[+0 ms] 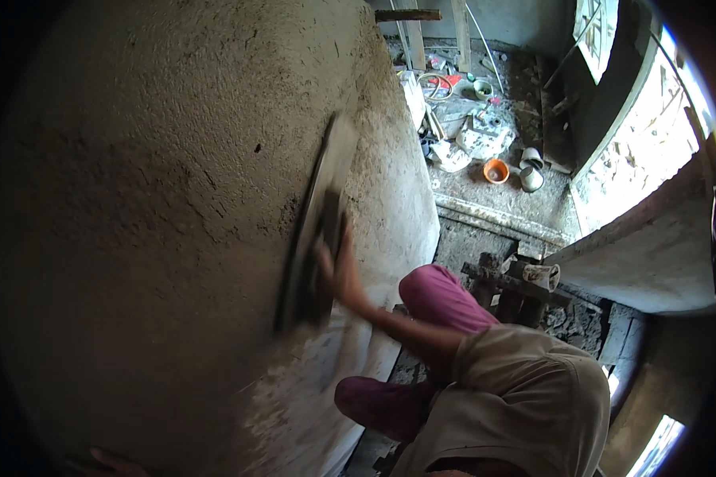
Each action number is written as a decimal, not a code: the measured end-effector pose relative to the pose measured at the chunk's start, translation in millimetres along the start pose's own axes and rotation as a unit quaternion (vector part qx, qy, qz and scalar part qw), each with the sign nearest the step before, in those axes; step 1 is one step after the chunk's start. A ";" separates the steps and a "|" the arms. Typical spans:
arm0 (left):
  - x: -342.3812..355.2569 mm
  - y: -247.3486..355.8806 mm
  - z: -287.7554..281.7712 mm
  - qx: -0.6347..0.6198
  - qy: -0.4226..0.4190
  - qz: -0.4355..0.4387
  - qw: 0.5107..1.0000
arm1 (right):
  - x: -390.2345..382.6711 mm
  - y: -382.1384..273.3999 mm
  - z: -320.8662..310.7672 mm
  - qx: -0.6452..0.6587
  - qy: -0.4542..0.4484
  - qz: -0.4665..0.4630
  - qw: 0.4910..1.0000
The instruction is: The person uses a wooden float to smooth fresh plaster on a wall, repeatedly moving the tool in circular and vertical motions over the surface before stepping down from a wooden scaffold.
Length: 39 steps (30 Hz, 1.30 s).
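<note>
My right hand (340, 270) grips a long plastering float (338, 151) by the handle on its back. The float lies lengthwise along the rough, wet-looking plastered wall (175, 119), and its lower end is smeared by motion. My right arm reaches across from the beige sleeve. In the dark lower left corner, part of my left hand (115, 463) shows close to the wall. Its fingers look stretched out and apart, with nothing visible in them; the rest is cut off by the frame.
Below are my purple-trousered knees (445, 298) and a rough timber support (517, 282) with a dirty pot (542, 276). Farther off, an orange bowl (496, 171), metal pots (531, 179), bags (485, 135) and debris litter the floor. Bright openings (644, 151) stand at right.
</note>
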<state>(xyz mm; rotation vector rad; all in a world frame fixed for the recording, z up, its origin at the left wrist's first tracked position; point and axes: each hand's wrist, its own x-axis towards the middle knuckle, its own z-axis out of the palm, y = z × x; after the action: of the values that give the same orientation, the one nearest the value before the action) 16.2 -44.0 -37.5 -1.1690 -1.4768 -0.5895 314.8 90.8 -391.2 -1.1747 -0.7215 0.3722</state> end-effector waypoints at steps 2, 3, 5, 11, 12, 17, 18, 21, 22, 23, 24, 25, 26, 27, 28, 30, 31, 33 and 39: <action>-0.7 -0.6 1.3 0.011 -0.002 -0.008 1.000 | -73.1 -30.6 10.7 0.028 -0.039 0.066 0.997; -0.4 -4.8 3.6 0.007 0.003 -0.013 1.000 | -70.5 -36.1 7.8 0.029 -0.045 0.066 0.996; 0.7 -7.3 4.3 0.000 0.005 -0.019 1.000 | -58.9 -35.7 -2.1 0.024 -0.064 0.071 0.995; -3.0 -19.7 12.5 0.003 0.019 -0.001 1.000 | 44.4 -56.5 -28.8 0.090 -0.040 0.128 0.987; -1.1 -22.3 14.8 -0.009 0.027 0.000 1.000 | 35.3 -51.4 -23.9 0.060 -0.019 0.067 0.996; -1.7 -28.7 17.6 -0.038 0.042 0.000 0.998 | -36.9 -63.3 -8.1 0.048 -0.044 0.028 0.997; -3.2 -28.9 18.3 -0.043 0.039 0.001 0.998 | -34.5 -62.5 -10.7 0.068 -0.061 0.052 0.994; 5.7 -60.9 55.6 -0.001 0.178 0.051 0.983 | 19.9 -51.4 -30.7 0.153 -0.076 0.120 0.978; 5.9 -73.1 72.9 0.021 0.239 0.076 0.968 | 34.8 -55.3 -42.2 0.175 -0.081 0.155 0.969; 4.6 -78.8 72.7 0.027 0.238 0.071 0.968 | 40.5 -83.4 -47.8 0.202 -0.097 0.214 0.951; 4.7 -82.6 74.3 0.033 0.237 0.066 0.969 | 33.5 -87.5 -44.5 0.195 -0.101 0.220 0.950; 2.4 -82.7 76.1 0.032 0.240 0.057 0.969 | 28.3 -92.5 -44.8 0.184 -0.102 0.224 0.952; 0.7 -78.3 76.7 0.017 0.236 0.051 0.970 | 14.3 -77.6 -39.3 0.142 -0.085 0.167 0.972; 2.5 -75.2 69.7 0.010 0.236 0.051 0.970 | 0.9 -68.5 -33.5 0.108 -0.070 0.112 0.985; 3.2 -76.7 67.5 0.005 0.233 0.055 0.971 | -7.0 -71.0 -33.0 0.116 -0.074 0.116 0.984; 6.5 -77.9 66.5 0.013 0.255 0.057 0.965 | -3.2 -72.2 -35.0 0.156 -0.089 0.128 0.975; 4.1 -82.7 69.4 0.019 0.258 0.061 0.964 | 3.0 -76.9 -39.4 0.176 -0.106 0.167 0.964; -0.5 -81.2 76.8 0.002 0.226 0.068 0.972 | 19.5 -84.2 -58.0 0.207 -0.125 0.245 0.939; 6.8 -90.5 68.3 0.021 0.235 0.059 0.970 | 9.5 -71.7 -39.5 0.185 -0.104 0.194 0.958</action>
<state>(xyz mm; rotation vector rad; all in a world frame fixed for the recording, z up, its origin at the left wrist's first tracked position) -94.0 -18.2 -28.2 -0.9901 -1.0036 -0.6931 341.7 43.0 -329.7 -0.9217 -0.5647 0.9317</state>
